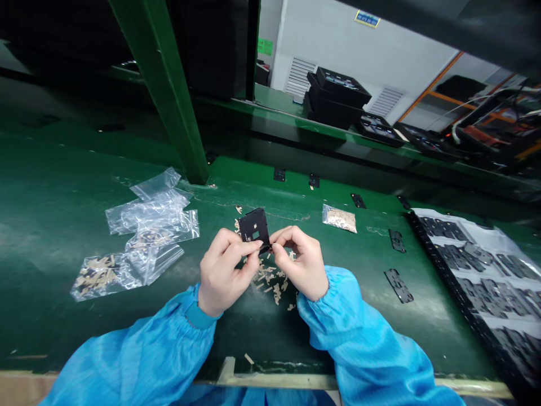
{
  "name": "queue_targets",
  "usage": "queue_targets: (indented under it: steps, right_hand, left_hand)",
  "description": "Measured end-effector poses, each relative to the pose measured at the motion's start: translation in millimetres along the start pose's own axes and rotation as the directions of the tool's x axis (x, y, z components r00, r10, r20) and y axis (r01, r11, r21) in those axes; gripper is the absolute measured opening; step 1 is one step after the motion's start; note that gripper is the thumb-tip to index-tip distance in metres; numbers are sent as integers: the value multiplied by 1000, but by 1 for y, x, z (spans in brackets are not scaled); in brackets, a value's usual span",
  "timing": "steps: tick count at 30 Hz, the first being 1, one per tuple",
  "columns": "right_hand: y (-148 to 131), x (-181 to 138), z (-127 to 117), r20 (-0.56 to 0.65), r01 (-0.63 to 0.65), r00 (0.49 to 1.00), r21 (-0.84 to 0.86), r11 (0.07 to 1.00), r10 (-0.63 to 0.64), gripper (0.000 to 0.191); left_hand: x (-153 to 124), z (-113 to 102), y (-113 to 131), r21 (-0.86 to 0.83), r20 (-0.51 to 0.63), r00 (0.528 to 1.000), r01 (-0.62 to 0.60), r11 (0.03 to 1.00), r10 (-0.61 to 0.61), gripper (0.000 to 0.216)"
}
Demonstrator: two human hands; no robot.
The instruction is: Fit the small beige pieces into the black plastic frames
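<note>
Black plate (252,223) hangs above the tabletop (359,248), back from its near edge, your left hand (228,268) pinching its near corner, your right hand's (302,262) fingers nearly together there, hold hidden: corner work, seemingly, calling for a steady plate next.

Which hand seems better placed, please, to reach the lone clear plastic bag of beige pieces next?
Probably the right hand: it's nearer the bag than the left hand; both are at a flat black plate.

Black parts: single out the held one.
The black part with a square window, pinched by the left hand, the right hand at its corner; other black parts lie on the bench or in the tray.
</note>
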State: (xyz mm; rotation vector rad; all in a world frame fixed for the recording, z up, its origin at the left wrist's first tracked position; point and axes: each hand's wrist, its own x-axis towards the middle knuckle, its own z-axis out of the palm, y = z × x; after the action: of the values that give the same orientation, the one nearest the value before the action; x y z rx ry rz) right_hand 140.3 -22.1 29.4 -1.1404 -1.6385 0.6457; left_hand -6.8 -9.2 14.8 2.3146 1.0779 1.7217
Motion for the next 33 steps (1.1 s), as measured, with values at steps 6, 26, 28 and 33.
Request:
queue_targets:
  steps: [6, 26, 28, 33]
  right_hand:
    - [2, -1, 1, -22, -17, 1000, 4, 1000, 17, 11]
    - [-1, -1, 3, -60, -5, 998, 3, 1000, 5, 12]
    - [0, -1, 3, -63, 14, 998, -11, 1000, -14, 12]
    - [-1, -2, 3, -52, 73, 996, -69, 995, -77, 13]
  left_hand:
    - [-1, -1, 1, 14, -3, 1000, -24, 1000, 24, 17]
    - [1, -2, 3, -52, -18, 999, 31, 998, -32, 19]
    - [1, -1, 3, -54, -16, 999, 38, 998, -39, 19]
    - [0, 0, 1, -49, -17, 999, 42, 998, -43, 18]
